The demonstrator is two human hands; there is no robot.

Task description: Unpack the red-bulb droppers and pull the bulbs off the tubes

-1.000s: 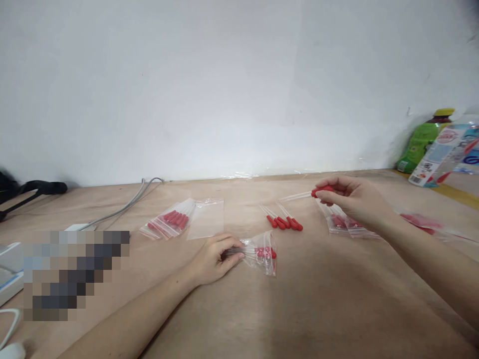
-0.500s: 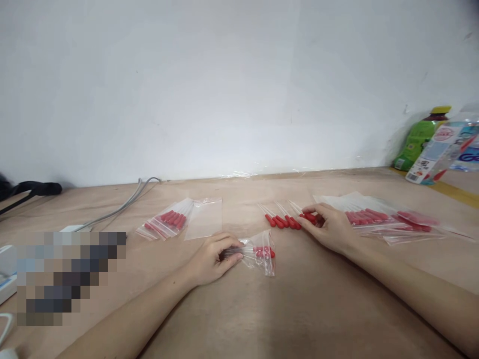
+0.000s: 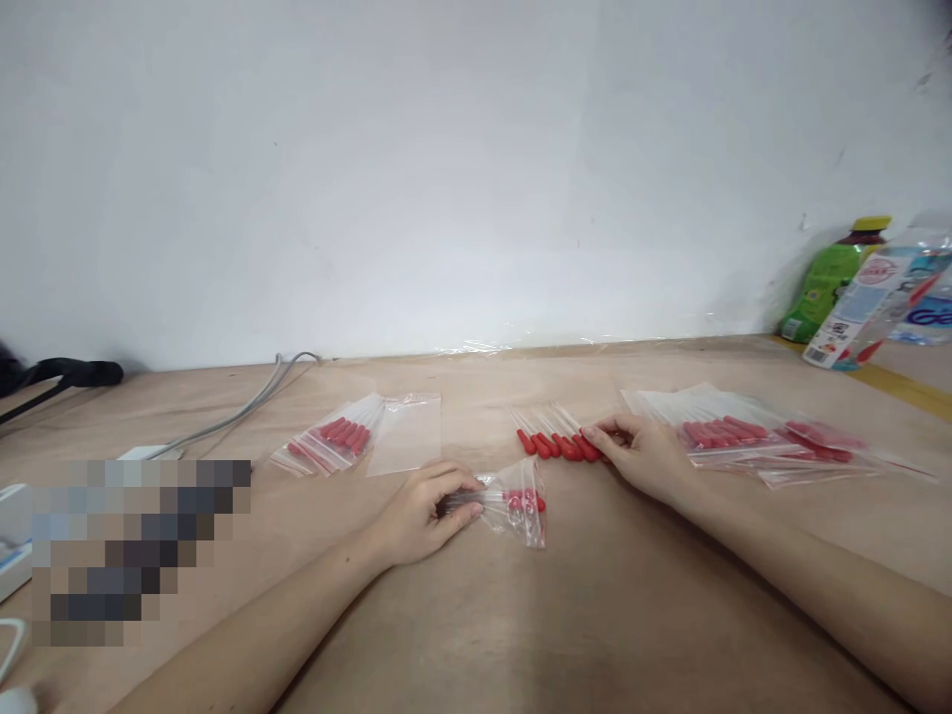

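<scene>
A clear zip bag [image 3: 530,531] with several red-bulbed droppers [image 3: 533,502] inside lies in my left hand [image 3: 427,516], whose fingers and thumb close round its left end. The red bulbs sit near the zip, on the right, and the thin clear tubes run into my grip. Farther back, a row of loose droppers with red bulbs [image 3: 548,445] lies side by side, tubes towards the wall. My right hand [image 3: 644,456] has its thumb and fingertips closed at the rightmost bulb of that row. How many droppers those fingers hold is hidden.
Filled bags of red-bulbed droppers [image 3: 725,431] overlap on the right. More filled bags [image 3: 342,436] lie left of centre, beside a flat clear bag [image 3: 406,436]. Bottles [image 3: 833,283] stand at the far right. A grey cable [image 3: 253,407] crosses the left side; the wall [image 3: 476,178] bounds the back.
My right hand has shifted slightly left, and the loose droppers now lie closer together, with the right ones moved left. My left hand and its bag have stayed in place.
</scene>
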